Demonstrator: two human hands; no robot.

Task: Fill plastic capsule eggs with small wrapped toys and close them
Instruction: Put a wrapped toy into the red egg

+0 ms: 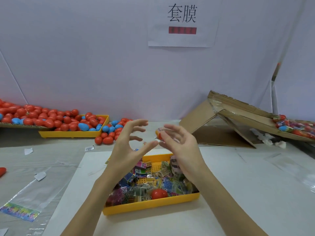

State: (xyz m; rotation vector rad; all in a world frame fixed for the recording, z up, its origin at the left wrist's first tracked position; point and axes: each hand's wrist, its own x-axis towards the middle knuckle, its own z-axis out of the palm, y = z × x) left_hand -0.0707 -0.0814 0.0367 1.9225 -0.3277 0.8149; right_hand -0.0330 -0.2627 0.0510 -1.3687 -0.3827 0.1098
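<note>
Both hands raised above the near tray, palms turned toward each other. Left hand [131, 142]: fingers spread and loosely curved, holding nothing. Right hand [179, 143]: fingers also splayed; a small orange-red capsule egg [159, 133] with a pale printed wrap sits at its fingertips, motion-blurred. Cannot tell whether the fingers actually pinch it or it is loose.

Near yellow tray [150, 204], perforated floor, rests on a white sheet [238, 193]. Holds a heap of small wrapped toys [136, 184] in clear film, packs pink, blue, green; print too small to read. One closed red egg [159, 194] lies among them near the tray's front wall.

Far left: second yellow tray [71, 133] heaped with red and blue eggs [68, 121]; the pile runs on over a cardboard sheet at the left edge and spills onto the table right of the tray.

Right: a cardboard box [221, 126], flattened and propped at a slant, taped seams. Its upper flap carries film-wrapped eggs [289, 126].

Back wall: white paper sign [182, 23], large black characters "套膜", with a red strip beneath, text illegible.

Left foreground: clear plastic bag [25, 201] with a multicoloured printed band, lettering unreadable. Small paper scraps scattered nearby.
</note>
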